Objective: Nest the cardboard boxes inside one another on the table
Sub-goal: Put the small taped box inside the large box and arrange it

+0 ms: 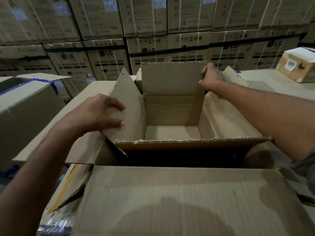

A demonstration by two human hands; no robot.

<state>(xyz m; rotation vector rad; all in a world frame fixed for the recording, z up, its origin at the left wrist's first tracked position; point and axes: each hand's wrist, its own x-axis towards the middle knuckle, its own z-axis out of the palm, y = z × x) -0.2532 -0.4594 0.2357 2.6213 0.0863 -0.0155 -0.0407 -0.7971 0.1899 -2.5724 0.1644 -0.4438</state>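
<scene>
Left hand [95, 114]: fingers curled, slightly spread, pinching the left flap [126, 99] of the inner box [172, 114] — keeping it upright, clear of the opening. Right hand [211, 79]: fingers closed round the right edge of the far flap [172, 77], likely for the same reason. Inner box sits down inside the outer box [187, 201], whose flaps splay outward. Two-handed grip probably steadies and squares it. Dark gap on the near side — room to spare. Table [265, 82] beyond, washing-machine cartons [187, 57] stacked behind.
</scene>
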